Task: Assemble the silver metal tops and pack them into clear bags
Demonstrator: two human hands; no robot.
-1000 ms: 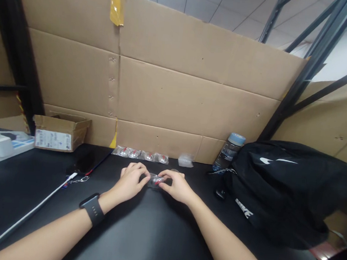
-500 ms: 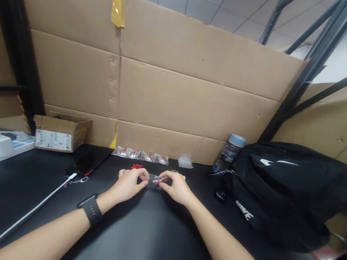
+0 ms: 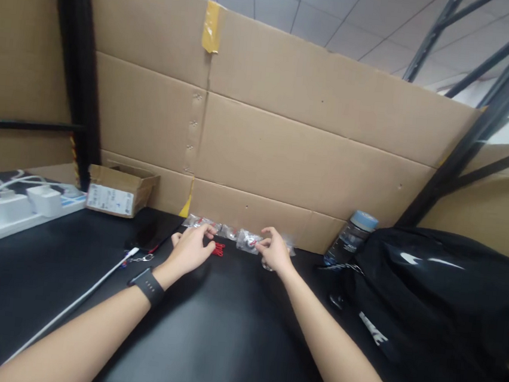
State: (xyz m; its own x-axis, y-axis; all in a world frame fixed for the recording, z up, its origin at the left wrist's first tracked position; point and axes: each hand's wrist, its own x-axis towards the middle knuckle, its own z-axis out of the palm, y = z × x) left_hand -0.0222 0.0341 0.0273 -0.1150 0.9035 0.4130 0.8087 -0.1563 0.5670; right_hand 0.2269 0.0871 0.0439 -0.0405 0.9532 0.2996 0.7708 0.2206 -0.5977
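Observation:
My right hand (image 3: 275, 252) pinches a clear plastic packet (image 3: 248, 242) with a round silvery item and a bit of red in it, at the right end of a row of similar packets (image 3: 229, 232) along the cardboard wall. My left hand (image 3: 192, 247) hovers above the black table with its thumb and fingers apart, holding nothing. Close to its fingertips lies a small bundle of red cord (image 3: 218, 249). A dark watch (image 3: 148, 286) is on my left wrist. Something small and round shows under my right hand, too hidden to make out.
An open cardboard box (image 3: 112, 195), a white power strip (image 3: 61, 211) and a dark phone (image 3: 151, 235) with a white cable are on the left. At the right stand a water bottle (image 3: 349, 239) and a black backpack (image 3: 434, 292). Cardboard (image 3: 285, 152) walls the back.
My hands have moved apart. The packet that was between them is now at the row by the wall, in my right hand. My left hand has let go. The view has shifted left.

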